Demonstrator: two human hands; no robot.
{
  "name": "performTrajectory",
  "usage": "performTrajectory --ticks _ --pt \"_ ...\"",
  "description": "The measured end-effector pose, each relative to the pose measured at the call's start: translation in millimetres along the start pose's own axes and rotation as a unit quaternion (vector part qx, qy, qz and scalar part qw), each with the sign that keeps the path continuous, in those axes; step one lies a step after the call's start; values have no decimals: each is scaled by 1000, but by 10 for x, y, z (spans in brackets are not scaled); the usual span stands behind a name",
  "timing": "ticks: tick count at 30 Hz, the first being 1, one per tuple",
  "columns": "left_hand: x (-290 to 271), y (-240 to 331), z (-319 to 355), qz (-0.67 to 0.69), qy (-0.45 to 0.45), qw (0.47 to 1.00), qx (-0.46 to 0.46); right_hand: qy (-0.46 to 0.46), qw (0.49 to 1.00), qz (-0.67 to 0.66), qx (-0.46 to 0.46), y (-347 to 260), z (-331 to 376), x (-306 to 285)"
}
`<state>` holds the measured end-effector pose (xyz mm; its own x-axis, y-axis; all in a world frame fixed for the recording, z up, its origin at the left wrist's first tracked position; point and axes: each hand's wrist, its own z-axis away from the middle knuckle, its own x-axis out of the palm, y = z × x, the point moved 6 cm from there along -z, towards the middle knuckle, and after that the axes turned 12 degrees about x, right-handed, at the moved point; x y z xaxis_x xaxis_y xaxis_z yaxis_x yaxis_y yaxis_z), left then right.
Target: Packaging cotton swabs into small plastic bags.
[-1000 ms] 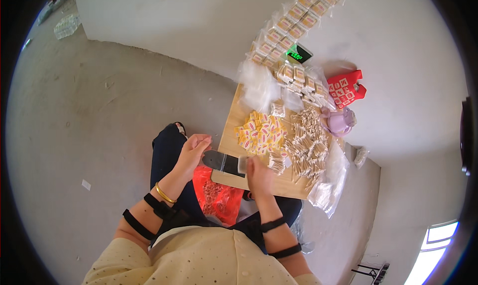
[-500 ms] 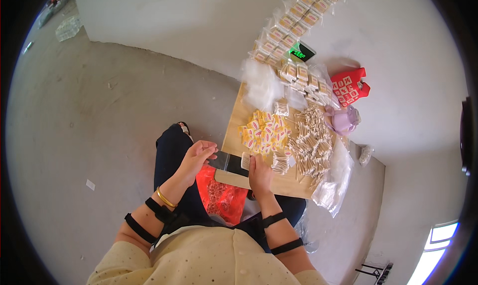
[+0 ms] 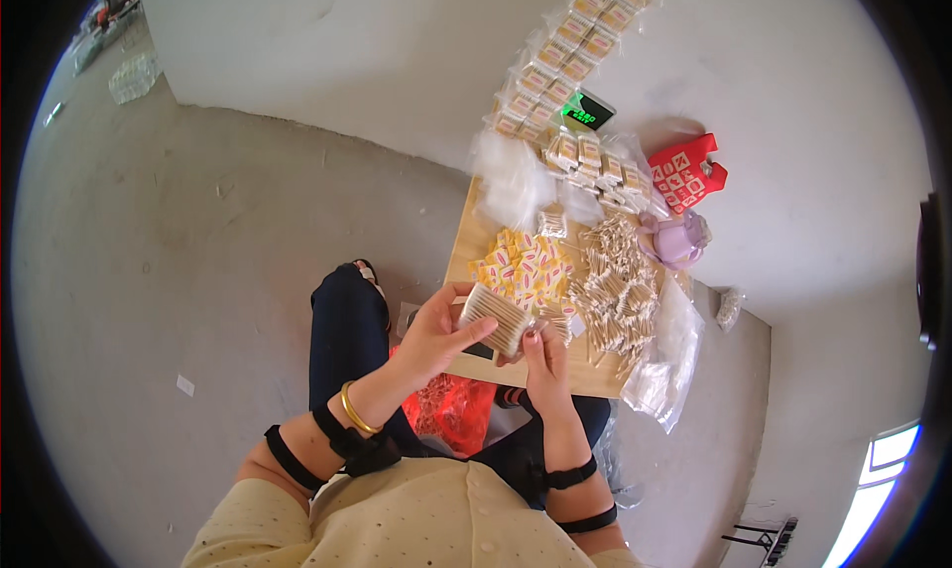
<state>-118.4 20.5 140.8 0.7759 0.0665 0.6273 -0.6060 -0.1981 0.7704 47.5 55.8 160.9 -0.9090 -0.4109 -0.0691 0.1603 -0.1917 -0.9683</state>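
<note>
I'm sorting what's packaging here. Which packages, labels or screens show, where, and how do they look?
Bundle of cotton swabs: clear-wrapped, held in both hands.
Small yellow-and-pink labels: heaped on the wooden board.
Filled clear packets: rows on the floor beyond.
Dark device: green lit screen.
Red bag: white squares, far right.

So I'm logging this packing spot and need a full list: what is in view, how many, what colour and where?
bundle of cotton swabs: one, pale tan, held in both hands
loose cotton swabs: one heap, tan, right part of board
small packets: one heap, yellow and pink, middle of board
wooden board: one, light brown, in front of the person
filled swab packs: too many to count, clear and tan, rows on the floor beyond
clear bags: one pile, far end of board
scale: one, black, green display
red bag: one, right of packs
lilac container: one, beside swabs
left hand: grips bundle
right hand: under bundle's end
</note>
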Motion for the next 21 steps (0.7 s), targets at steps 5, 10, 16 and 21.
performTrajectory --ticks 5,10,16,21 --pt "464 788 108 -243 -29 955 169 -124 988 -30 -83 -183 213 22" --pt "802 1076 281 -354 -144 870 312 -114 991 -56 -47 -241 359 -3" --pt "964 1165 391 -385 -196 817 381 -109 991 -56 -58 -435 417 64" --pt "994 1187 429 -399 -202 806 389 -122 987 -79 -74 -446 429 86"
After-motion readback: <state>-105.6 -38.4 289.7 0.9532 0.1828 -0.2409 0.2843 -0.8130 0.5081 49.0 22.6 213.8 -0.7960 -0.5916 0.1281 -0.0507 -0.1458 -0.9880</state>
